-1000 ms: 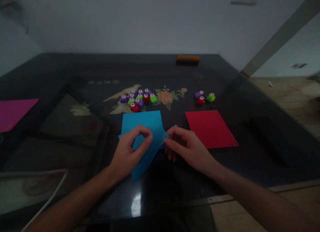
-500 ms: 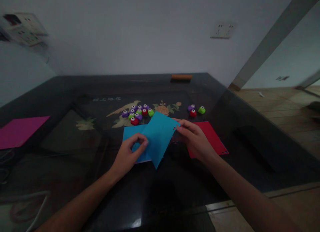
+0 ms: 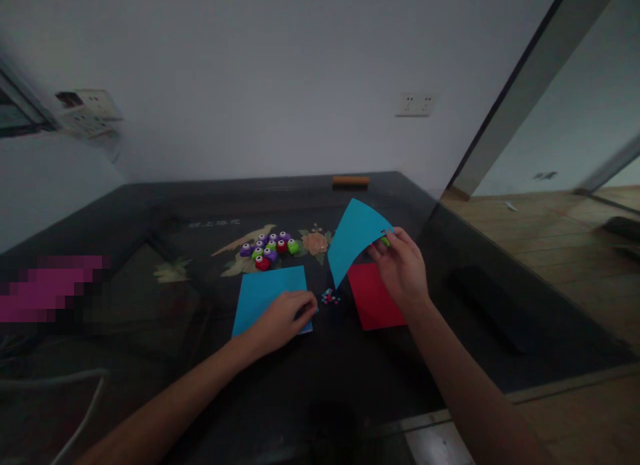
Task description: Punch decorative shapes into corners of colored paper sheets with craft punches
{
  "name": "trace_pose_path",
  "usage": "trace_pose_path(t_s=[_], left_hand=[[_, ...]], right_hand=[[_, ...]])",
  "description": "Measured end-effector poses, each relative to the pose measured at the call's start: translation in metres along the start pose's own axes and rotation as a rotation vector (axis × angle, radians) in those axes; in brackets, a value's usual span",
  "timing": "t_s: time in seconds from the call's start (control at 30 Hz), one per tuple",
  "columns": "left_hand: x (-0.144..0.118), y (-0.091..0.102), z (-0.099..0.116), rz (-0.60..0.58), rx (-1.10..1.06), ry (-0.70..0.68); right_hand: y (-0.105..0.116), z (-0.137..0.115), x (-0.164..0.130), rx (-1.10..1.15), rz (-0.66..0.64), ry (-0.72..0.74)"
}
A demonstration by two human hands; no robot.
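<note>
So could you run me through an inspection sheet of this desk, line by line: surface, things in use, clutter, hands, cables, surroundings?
Surface: dark glossy table with a flower picture under its top.
Things in use: lifted blue sheet, curled in the air; flat blue sheet on the table.
Clutter: red sheet; cluster of small punches; tiny paper bits; brown bar at the far edge.
Hands: right hand pinches the lifted blue sheet; left hand rests on the flat blue sheet.
Cables: pale cord at the near left.
Surroundings: white wall with a socket; wooden floor on the right.
</note>
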State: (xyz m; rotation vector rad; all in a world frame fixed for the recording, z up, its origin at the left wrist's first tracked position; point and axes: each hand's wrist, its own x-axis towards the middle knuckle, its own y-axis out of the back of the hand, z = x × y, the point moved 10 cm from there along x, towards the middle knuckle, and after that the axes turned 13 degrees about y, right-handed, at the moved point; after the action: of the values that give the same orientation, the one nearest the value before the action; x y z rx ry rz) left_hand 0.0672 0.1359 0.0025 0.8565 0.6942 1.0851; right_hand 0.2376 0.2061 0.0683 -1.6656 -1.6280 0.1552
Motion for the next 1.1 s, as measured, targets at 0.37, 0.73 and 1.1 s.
trace_pose_path(t_s=[0.37, 0.73, 1.1], left_hand=[[0.041, -0.01, 0.017, 0.037, 0.235, -0.015], [0.04, 0.003, 0.008, 0.092, 0.156, 0.044], [0.028, 0.009, 0.009, 0.033, 0.26, -0.124]], right_hand=[[0.01, 0.006, 0.002, 0.037, 0.057, -0.048], [0.006, 0.01, 0.0, 0.039, 0.026, -0.064], [0.007, 0.011, -0.001, -0.007, 0.03, -0.064]])
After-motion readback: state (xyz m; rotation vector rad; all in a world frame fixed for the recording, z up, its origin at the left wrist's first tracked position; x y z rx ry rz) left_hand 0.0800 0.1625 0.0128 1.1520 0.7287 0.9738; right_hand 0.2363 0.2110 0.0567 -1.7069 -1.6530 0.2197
